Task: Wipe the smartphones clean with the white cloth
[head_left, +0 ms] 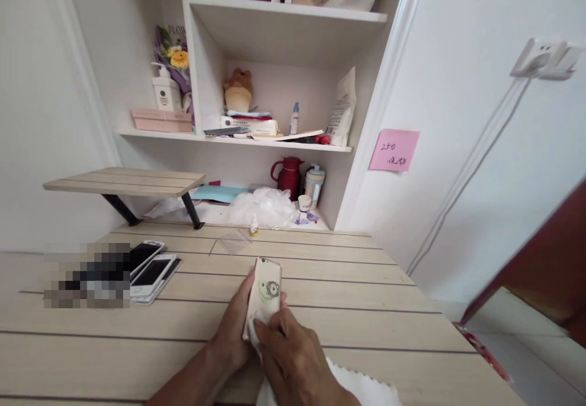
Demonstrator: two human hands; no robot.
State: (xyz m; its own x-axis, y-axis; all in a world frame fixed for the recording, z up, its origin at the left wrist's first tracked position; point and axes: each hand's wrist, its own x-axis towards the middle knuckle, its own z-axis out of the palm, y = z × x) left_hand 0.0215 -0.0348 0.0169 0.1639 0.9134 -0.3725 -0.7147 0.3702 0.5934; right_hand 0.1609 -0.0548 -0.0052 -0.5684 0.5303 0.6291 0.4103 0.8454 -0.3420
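Observation:
A gold smartphone (262, 306) is held back side up above the table, tilted, with a ring holder (272, 289) and a greenish round mark on its back. My left hand (233, 326) is closed around the phone's left edge and lower part. Pinched in my right hand (293, 348) is a white cloth (366, 386), pressed against the lower back of the phone. The cloth's scalloped edge spreads onto the table to the right of my wrist. My right hand covers the phone's lower right corner.
Several phones (153, 275) lie at the left, partly pixelated. Beyond my hands are a small dropper bottle (254, 226) and a clear plastic bag (232, 241). A raised wooden stand (128, 180) is at back left. Shelves hold a red jug (289, 177) and crumpled plastic (263, 206).

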